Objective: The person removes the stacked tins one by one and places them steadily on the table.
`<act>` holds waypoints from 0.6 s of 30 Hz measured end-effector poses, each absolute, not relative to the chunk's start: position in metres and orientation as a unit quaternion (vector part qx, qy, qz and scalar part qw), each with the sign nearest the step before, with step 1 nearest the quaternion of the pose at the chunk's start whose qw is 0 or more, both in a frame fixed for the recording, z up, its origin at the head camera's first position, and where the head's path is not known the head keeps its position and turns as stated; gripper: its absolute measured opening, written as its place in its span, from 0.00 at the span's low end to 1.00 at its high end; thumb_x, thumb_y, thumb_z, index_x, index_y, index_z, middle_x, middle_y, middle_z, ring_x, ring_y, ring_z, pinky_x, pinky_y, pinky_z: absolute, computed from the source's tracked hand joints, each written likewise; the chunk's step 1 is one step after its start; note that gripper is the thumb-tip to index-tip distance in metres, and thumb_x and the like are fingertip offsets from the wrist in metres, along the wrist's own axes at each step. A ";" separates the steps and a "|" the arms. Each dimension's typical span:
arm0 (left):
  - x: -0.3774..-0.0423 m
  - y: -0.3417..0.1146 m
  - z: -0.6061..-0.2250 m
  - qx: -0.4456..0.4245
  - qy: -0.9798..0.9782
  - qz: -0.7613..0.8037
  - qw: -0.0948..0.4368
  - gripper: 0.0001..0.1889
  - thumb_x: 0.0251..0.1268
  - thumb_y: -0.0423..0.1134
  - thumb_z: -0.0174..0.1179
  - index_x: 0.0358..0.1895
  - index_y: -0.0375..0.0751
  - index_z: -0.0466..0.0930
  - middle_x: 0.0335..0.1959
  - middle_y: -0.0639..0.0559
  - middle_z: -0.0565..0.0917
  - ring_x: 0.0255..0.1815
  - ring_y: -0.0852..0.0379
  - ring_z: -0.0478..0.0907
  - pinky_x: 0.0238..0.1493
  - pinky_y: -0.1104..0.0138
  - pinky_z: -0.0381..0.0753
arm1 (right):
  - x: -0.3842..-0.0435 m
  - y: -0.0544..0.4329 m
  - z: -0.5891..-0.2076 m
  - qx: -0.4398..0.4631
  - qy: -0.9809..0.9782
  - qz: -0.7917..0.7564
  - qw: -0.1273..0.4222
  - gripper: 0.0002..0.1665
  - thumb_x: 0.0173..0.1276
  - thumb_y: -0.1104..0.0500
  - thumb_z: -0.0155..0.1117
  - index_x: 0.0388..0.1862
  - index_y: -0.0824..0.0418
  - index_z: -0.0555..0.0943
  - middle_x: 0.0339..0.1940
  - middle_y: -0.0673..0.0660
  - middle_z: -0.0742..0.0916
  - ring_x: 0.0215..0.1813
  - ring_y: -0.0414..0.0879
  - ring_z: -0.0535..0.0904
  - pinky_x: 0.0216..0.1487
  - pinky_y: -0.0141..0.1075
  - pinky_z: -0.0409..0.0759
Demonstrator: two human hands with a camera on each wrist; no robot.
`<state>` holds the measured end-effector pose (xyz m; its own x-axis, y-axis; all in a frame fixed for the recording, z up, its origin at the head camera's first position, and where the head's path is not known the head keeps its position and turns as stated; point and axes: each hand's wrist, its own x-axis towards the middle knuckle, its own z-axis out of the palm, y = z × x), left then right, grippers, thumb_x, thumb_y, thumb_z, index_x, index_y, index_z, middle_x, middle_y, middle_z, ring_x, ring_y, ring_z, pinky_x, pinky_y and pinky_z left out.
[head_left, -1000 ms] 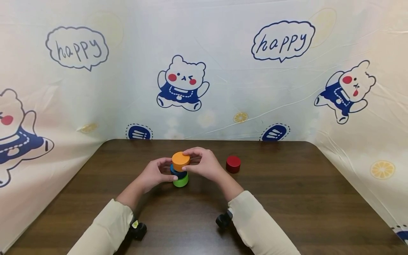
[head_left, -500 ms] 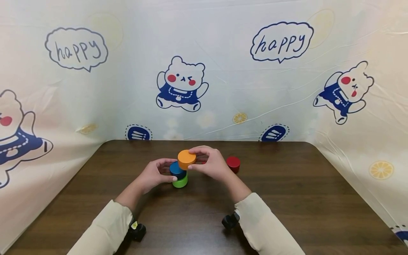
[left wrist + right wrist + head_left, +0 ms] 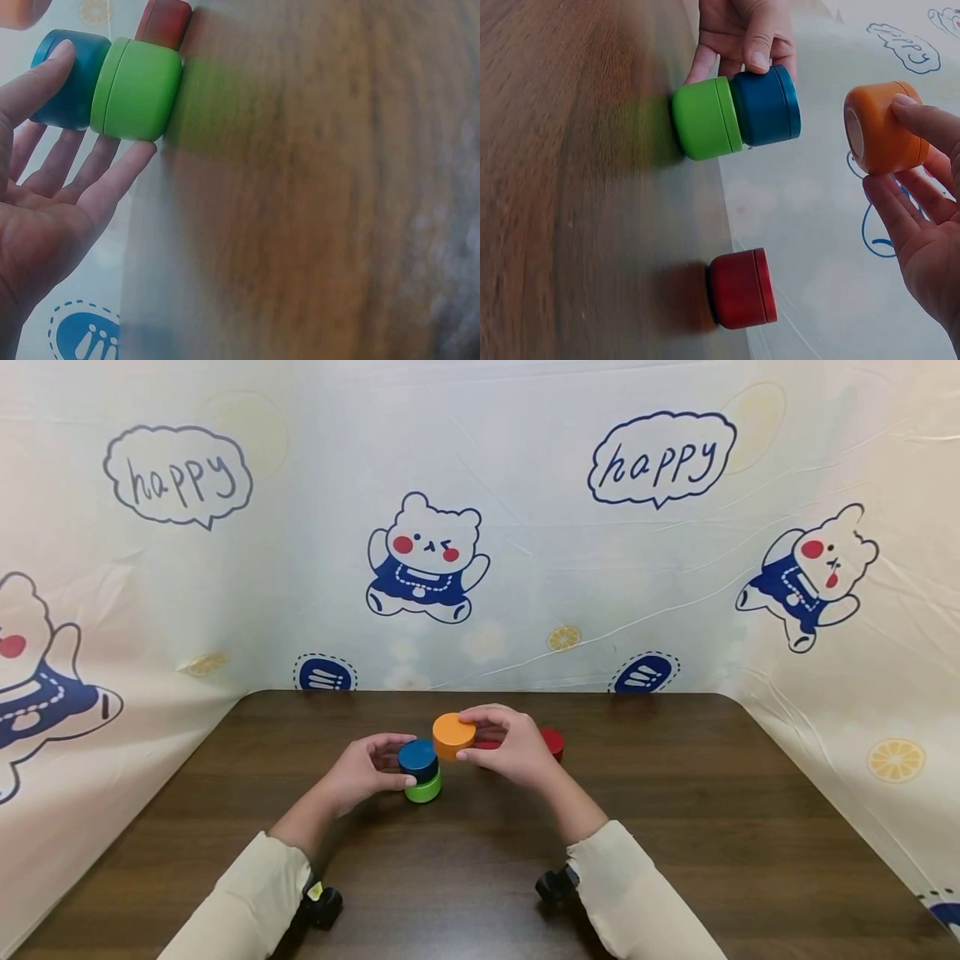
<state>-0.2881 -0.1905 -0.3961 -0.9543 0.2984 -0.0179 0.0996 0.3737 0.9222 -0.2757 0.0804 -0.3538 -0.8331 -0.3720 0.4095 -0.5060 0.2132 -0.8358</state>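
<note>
A small round lidded green jar stands on the table with a blue jar stacked on top of it. My left hand holds the blue jar, its thumb against the side, while the fingers reach down along the green one. Up and to the right of the stack, my right hand pinches an orange jar between thumb and fingers. The right wrist view shows the orange jar lifted apart from the blue one, its pale underside partly visible.
A red jar stands on the table beyond my right hand, partly covered by it; the right wrist view shows this red jar whole. More red shows between the right fingers. The brown table ends at a printed cloth backdrop.
My right hand has lifted the orange jar off the blue jar and moved it to the right, uncovering the blue top. The left hand has stayed at the stack.
</note>
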 end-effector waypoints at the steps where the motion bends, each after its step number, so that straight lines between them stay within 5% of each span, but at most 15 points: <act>1: -0.288 -0.190 -0.396 0.121 0.823 0.547 0.091 0.34 0.50 0.41 0.76 0.64 0.45 0.74 0.60 0.45 0.78 0.59 0.44 0.76 0.61 0.50 0.74 | -0.275 0.082 -0.353 0.282 -0.776 0.562 0.061 0.25 0.54 0.66 0.77 0.53 0.58 0.83 0.53 0.52 0.83 0.51 0.45 0.83 0.55 0.42 0.80; 18: -0.288 -0.190 -0.396 0.124 0.820 0.551 0.091 0.34 0.49 0.40 0.76 0.63 0.46 0.75 0.59 0.46 0.79 0.59 0.44 0.76 0.60 0.50 0.75 | -0.270 0.110 -0.348 0.279 -0.772 0.565 0.082 0.24 0.54 0.67 0.77 0.52 0.61 0.82 0.53 0.54 0.83 0.51 0.47 0.83 0.54 0.41 0.80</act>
<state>-0.2877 -0.1901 -0.3959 -0.9527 0.3037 -0.0118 0.1040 0.3619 0.9264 -0.2702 0.1097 -0.3484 -0.8310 -0.3387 0.4412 -0.5231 0.2061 -0.8270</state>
